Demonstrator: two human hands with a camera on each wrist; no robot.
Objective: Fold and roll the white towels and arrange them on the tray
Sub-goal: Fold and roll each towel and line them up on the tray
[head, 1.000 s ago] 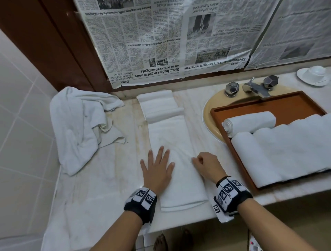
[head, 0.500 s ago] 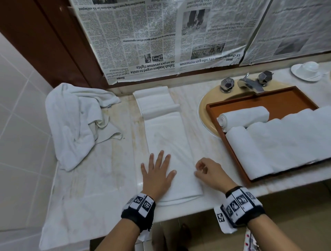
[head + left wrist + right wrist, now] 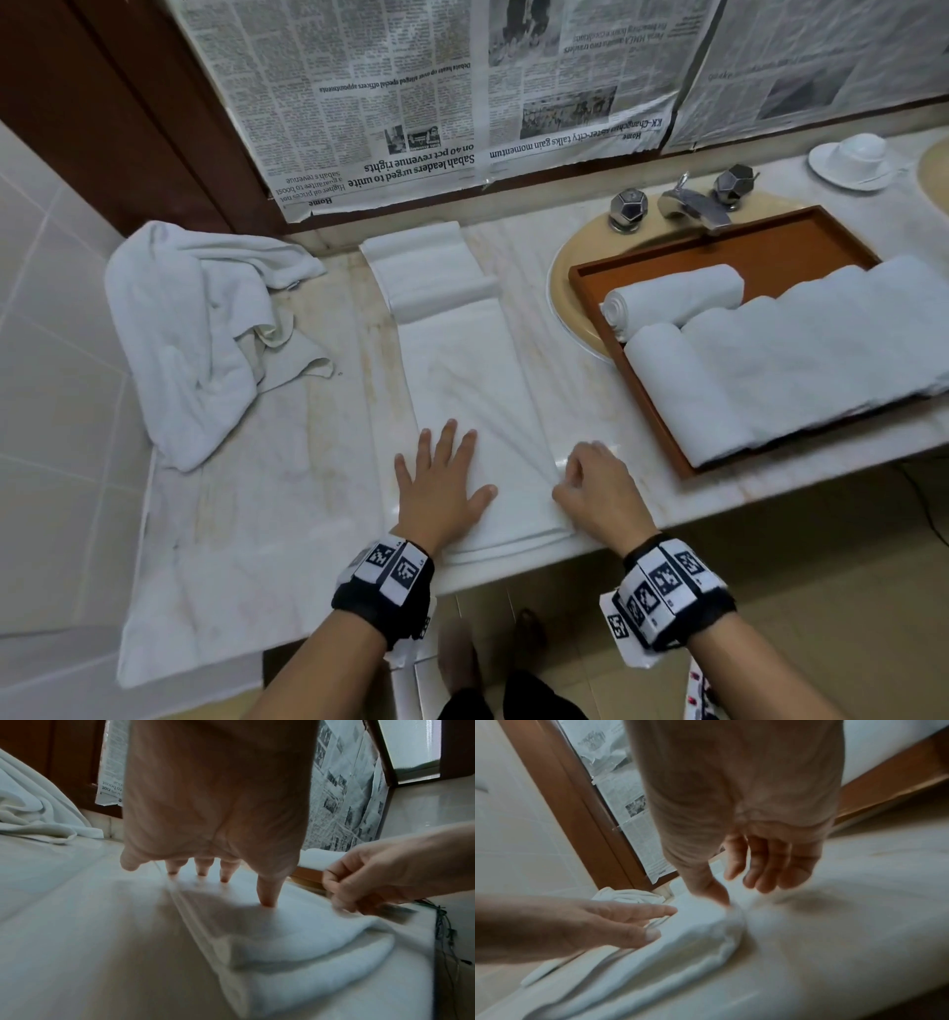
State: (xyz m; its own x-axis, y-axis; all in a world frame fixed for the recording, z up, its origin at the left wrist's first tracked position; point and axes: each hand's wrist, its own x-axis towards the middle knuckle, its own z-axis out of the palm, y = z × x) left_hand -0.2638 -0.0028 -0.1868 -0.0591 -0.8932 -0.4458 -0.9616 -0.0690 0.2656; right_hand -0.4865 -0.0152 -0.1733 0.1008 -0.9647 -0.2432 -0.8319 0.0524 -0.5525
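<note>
Fingers [image 3: 445,446] along lengthwise folded towel [image 3: 467,370]

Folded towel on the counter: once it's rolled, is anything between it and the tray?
Nothing visible stands on the bare counter between the folded towel and the tray. The tray's near part is already packed with rolled towels; only the far strip by the faucet looks free.
</note>
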